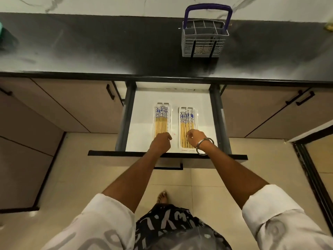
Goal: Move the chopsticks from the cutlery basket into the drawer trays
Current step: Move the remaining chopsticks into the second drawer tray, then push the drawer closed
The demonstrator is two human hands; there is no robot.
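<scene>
Both hands reached into the open drawer (203, 98) at frame centre: the left hand (161, 141) curled loosely over the left tray (161, 121), the right hand (195, 137) half-closed over the right tray (188, 129); whether either gripped chopsticks (160, 123) was unclear. The cutlery basket (204, 40) stood upper right on the dark countertop (90, 47), above beige floor tiles (81, 168).

drawer (203, 105) open above, bare floor between trays (175, 123); hands (161, 141) over near ends

You stand on a beige tiled floor (207, 193) before tan flat-fronted cabinet doors (75, 103) under a glossy black stone countertop (108, 46) and white marbled wall (108, 5).
</scene>
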